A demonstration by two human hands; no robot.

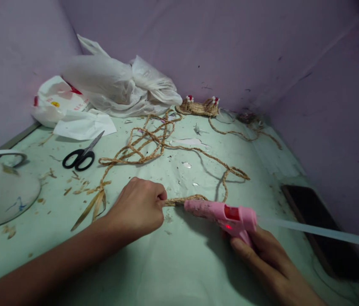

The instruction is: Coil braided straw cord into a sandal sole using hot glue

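My left hand [141, 206] is closed around one end of a braided straw rope [181, 201], whose doubled strands stick out past the fingers to the right. In my right hand [262, 255] is a pink glue gun [211, 210], gripped by its handle, with a small red light lit on its side. Its nozzle is at the doubled rope; whether it touches cannot be told. A long pale glue stick [319, 229] juts from the gun's back. The rest of the rope loops across the table in a loose tangle, ending in frayed straw at the left.
Black-handled scissors [79, 160] lie left of the tangle, near straw scraps. White plastic bags [118, 85] lean against the wall. Beside them sits a woven straw piece [198, 107] with red and white beads. A dark phone [319, 225] lies right, a white rounded object [1, 193] left.
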